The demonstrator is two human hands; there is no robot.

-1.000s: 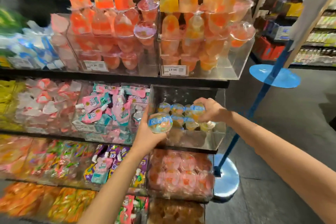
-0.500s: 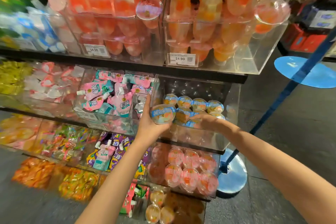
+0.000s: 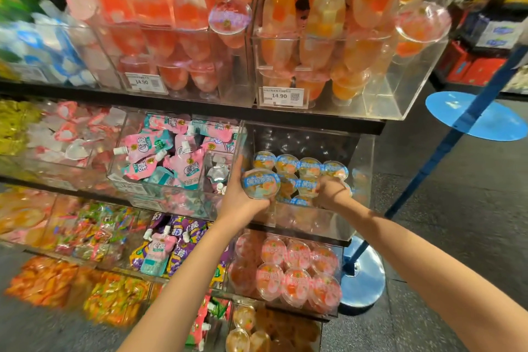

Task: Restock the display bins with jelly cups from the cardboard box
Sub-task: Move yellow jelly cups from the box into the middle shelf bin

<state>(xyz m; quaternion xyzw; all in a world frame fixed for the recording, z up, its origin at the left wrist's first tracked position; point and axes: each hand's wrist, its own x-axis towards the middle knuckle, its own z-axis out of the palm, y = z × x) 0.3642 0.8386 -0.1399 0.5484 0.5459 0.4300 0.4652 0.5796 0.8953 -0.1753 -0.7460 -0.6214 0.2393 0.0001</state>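
On the far left of the middle shelf, clear bins of pale wrapped sweets are sitting blurred. Next to them, the bin of pink spouted jelly pouches (image 3: pixel 171 157) is lying heaped, its right wall just beside the left hand.

The left hand (image 3: pixel 243 200) is holding a blue-lidded jelly cup (image 3: pixel 260 183) from below, fingers and thumb curled round its clear sides, the lid tilting up and towards the camera. The cup is hovering at the front left corner of the clear acrylic display bin (image 3: pixel 363 180), above its front wall and not yet set down.

Inside that bin, a back row of matching jelly cups (image 3: pixel 300 166) is running left to right, with more cups in front of it. The open room appears to be at the front of the bin, directly ahead of and below the held cup, so the coming move is probably a short forward-and-down placement; the left hand is the nearer one for it.

The right hand (image 3: pixel 331 191) is reaching down into the right part of the bin with fingers curled over the cups there; whether it is actually gripping one I cannot tell, since the fingertips are hidden.

The cardboard box is not in view.
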